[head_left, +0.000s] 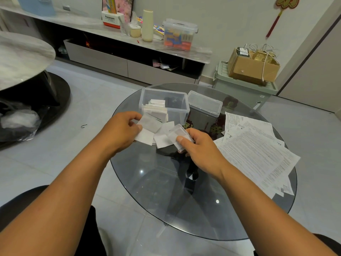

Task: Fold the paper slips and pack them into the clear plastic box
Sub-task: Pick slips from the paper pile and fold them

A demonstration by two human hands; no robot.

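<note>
An open clear plastic box (180, 106) stands at the back of the round glass table (212, 209), with several folded white slips (156, 108) inside. Just in front of it my left hand (121, 131) pinches a folded slip (151, 123) by its left edge. My right hand (200, 146) grips a small stack of folded slips (178, 134), thumb on top. Two more folded slips (163, 138) lie flat on the glass between my hands.
The box's clear lid (204, 103) rests tilted to the right of the box. A pile of unfolded printed sheets (258, 154) covers the table's right side. Beyond are a low cabinet (118, 60), a cardboard box (252, 66) on a green bin, and another table (22, 58).
</note>
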